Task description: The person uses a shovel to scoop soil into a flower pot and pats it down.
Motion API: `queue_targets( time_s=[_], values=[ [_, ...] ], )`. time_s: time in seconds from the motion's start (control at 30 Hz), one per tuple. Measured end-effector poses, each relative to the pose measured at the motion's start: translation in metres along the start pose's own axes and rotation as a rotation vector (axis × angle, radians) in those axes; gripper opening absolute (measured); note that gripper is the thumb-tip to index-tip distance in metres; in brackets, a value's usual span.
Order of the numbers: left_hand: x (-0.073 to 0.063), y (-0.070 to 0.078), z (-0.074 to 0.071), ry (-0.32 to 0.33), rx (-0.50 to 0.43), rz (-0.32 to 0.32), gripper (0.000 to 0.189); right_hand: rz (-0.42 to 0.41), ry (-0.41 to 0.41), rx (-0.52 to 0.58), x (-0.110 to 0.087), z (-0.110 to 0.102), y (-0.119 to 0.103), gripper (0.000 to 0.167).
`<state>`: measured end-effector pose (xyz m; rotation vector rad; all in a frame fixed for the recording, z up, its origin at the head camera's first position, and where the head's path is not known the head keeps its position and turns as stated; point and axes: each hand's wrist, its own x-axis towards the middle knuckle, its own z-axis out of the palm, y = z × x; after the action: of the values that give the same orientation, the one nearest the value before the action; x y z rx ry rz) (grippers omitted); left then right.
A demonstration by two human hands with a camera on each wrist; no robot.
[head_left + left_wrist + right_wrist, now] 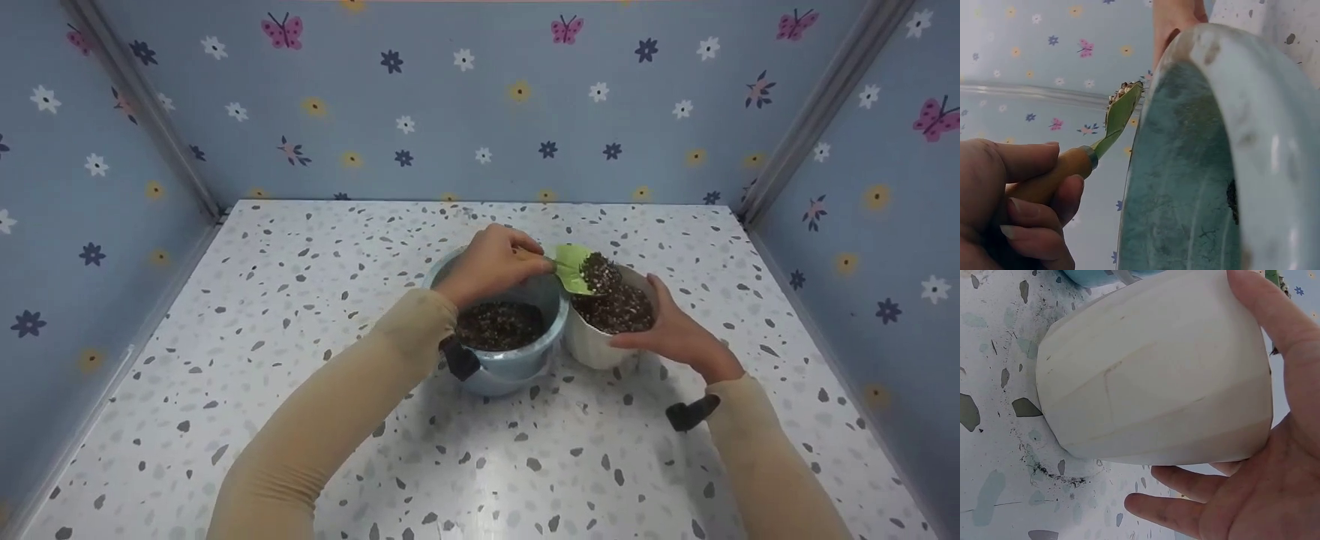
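Note:
My left hand (491, 262) grips the wooden handle of a small garden trowel (1122, 112) with a green blade. The blade carries a heap of dark, speckled potting soil (600, 271) and sits over the rim of a white flower pot (600, 351). More soil fills much of that pot. My right hand (679, 334) holds the pot from its right side, thumb and fingers spread around the wall near the rim. Left of it stands a larger light-blue pot (499, 382), with soil (501, 326) low inside. My left wrist passes above its opening.
Both pots stand side by side on a white speckled tabletop (247, 315). Loose soil crumbs (1061, 478) lie near the white pot's base. Blue patterned panels (480, 105) enclose the back and both sides. A black wrist strap (691, 412) hangs at the right sleeve.

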<state>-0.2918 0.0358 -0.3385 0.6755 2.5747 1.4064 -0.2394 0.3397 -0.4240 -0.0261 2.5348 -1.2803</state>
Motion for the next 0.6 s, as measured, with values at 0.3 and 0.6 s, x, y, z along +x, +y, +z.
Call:
queue_targets(
  time_s=[0.3,0.6],
  values=[
    [0.004,0.001,0.008,0.019,0.158,0.028,0.026,-0.012,-0.011,-0.006,0.002,0.001,-0.001,0.138],
    [0.008,0.012,0.011,0.03,0.273,0.113,0.021,-0.023,-0.001,-0.004,0.0,-0.003,0.0,0.137]
  ],
)
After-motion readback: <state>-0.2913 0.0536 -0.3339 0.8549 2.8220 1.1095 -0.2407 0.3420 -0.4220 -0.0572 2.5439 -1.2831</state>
